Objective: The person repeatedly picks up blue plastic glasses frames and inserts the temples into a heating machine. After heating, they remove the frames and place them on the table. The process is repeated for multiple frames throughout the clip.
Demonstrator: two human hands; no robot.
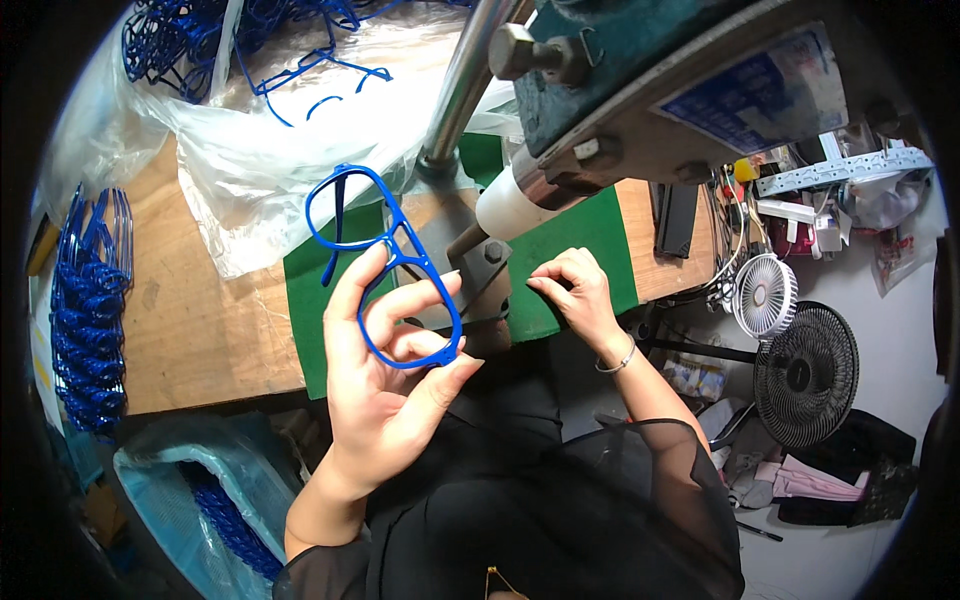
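We see one saturated blue on the glasses frame [410, 240] and on the bundled frames [88, 335]. Our mat [590, 240] is plain green, our counter [205, 345] light brown with wood grain. The plastic sheet [225, 215] is milky white, the bin liner [160, 475] pale blue, the small fan [763, 297] white, the large fan [800, 375] black, the folded cloth [815, 478] pink, the bracelet [619, 363] silver.
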